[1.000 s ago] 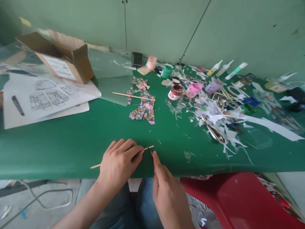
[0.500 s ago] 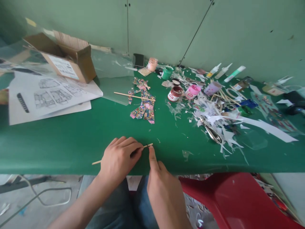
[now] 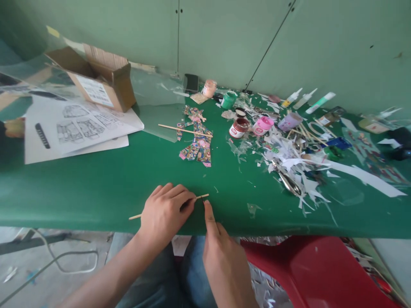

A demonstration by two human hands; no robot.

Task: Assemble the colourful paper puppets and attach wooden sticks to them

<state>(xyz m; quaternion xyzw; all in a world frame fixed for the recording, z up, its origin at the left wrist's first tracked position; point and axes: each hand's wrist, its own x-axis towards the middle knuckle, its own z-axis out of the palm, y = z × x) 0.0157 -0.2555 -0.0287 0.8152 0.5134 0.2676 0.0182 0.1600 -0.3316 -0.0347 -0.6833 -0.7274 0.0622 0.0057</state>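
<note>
My left hand lies at the front edge of the green table, its fingers closed round a thin wooden stick that pokes out on both sides. My right hand sits just right of it, fingers pinched together near the stick's right end. A small dark piece shows there, too small to name. Farther back lies a colourful paper puppet with another stick across it.
A cardboard box and printed sheets fill the back left. Paint jars, glue bottles, paper scraps and metal pliers crowd the right. A red plastic chair stands below the table's front right.
The view has shifted slightly to the left. My right hand's pinched fingers stay near the stick's right end, moving a little; my left hand keeps its hold on the stick.
</note>
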